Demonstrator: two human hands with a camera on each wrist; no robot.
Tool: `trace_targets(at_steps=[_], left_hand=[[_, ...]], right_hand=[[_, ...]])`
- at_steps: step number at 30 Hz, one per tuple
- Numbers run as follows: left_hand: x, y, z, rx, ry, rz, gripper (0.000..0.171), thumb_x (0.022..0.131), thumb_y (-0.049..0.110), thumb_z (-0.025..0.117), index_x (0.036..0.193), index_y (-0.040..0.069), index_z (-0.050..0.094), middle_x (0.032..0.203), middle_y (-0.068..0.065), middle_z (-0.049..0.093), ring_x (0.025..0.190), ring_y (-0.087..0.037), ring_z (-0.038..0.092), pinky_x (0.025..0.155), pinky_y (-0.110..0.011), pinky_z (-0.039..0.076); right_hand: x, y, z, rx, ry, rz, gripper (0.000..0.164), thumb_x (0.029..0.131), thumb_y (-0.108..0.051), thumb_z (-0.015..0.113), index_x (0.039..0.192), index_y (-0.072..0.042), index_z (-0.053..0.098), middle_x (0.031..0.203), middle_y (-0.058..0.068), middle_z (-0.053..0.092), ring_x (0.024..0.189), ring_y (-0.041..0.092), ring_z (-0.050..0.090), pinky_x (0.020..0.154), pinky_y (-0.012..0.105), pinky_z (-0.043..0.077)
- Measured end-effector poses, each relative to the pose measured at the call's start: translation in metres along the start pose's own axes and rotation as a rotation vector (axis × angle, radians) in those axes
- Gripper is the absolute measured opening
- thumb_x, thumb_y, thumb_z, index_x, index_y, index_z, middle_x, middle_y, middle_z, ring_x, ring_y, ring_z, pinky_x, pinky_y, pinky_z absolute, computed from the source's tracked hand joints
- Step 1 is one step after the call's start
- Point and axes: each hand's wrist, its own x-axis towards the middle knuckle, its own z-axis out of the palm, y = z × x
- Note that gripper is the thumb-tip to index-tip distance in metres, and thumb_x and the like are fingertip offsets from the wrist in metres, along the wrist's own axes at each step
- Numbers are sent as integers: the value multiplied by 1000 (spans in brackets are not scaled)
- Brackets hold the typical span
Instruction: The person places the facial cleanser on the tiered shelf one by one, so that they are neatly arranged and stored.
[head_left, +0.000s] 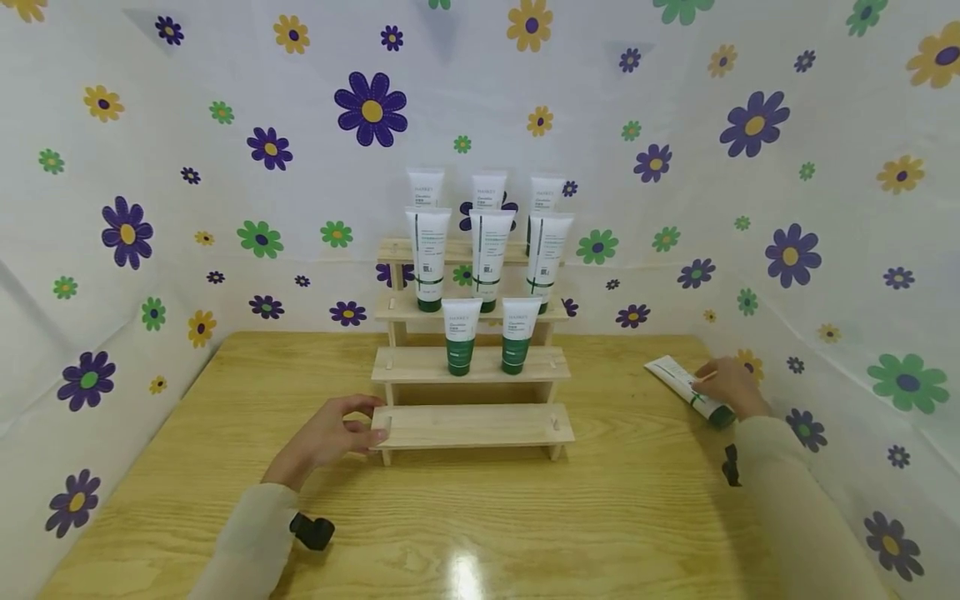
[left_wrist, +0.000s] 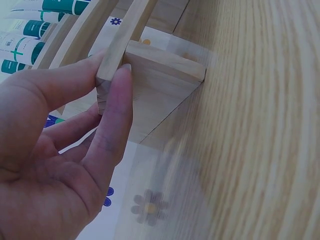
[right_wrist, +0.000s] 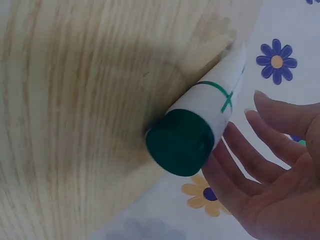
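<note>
My left hand [head_left: 333, 433] grips the left end of the lowest step of a wooden tiered display stand [head_left: 472, 427], thumb and fingers on opposite faces of the board [left_wrist: 112, 57]. At the right, a white squeeze tube [head_left: 678, 379] with a dark green cap [right_wrist: 180, 142] lies on its side on the table. Beside it is my right hand [head_left: 731, 385]; in the right wrist view its loosely bent fingers [right_wrist: 245, 155] are spread along the tube's side, the thumb apart from it.
Several white-and-green tubes stand cap down on the stand's upper steps, with two shorter ones, a left tube [head_left: 461, 333] and a right tube [head_left: 517, 333], on the second step up. A flower-patterned cloth [head_left: 315, 183] encloses the wooden table [head_left: 420, 517] at the back and sides.
</note>
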Motion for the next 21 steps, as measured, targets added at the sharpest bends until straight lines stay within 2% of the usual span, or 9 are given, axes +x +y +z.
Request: trace_targets(at_steps=[7,16,21], left_hand=[[0,-1,1,-10,-5,3,63,94,18,78,144,-5,49,129,-24,55,94,-20,72,81,-39,65],[0,-1,0,-13,-5,8,63,94,16,78,144,-6,48,127,-25,55,93,-20,72,79,-38,65],[1,-1,0,0,-1,13,62,94,17,77,144,-6,49,127,-25,55,92,-20,72,79,-36,65]], right_hand=[[-1,11,6,12,-28,91,50,93,-13,71,130,16,56,131,40,58,119,57,56,99,62,51],[-5,5,5,39,-104,140,63,90,-23,78,134,14,53,140,43,46,116,50,53,102,63,47],[-5,2,8,41,-116,145,70,86,-28,81,135,14,54,136,40,52,106,43,57,92,58,52]])
